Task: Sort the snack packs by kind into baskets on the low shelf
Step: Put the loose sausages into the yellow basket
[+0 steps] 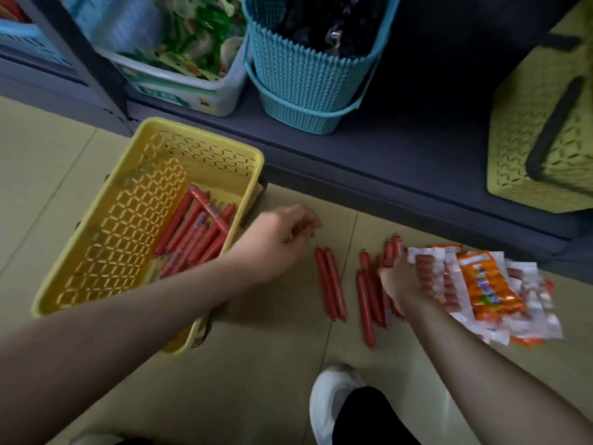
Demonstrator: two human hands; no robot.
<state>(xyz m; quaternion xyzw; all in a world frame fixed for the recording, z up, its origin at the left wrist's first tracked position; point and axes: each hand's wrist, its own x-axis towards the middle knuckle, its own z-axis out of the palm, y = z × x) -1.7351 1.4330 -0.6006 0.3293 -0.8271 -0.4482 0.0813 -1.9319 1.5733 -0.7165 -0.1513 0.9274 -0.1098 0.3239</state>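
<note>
A yellow basket (134,175) stands on the floor at the left with several red sausage sticks (195,232) inside. Two red sausage sticks (330,284) lie side by side on the floor, and a few more red sticks (367,300) lie to their right. My left hand (282,236) hovers just above and left of the pair, fingers loosely curled, holding nothing. My right hand (401,281) grips several red sticks at the edge of a pile of white and orange sausage packs (481,293).
On the low dark shelf (417,149) stand a white bin (192,88) of green packs, a teal basket (305,78) with dark packs, and a yellow-green basket (545,130) at the right. A white shoe (330,399) is near the bottom.
</note>
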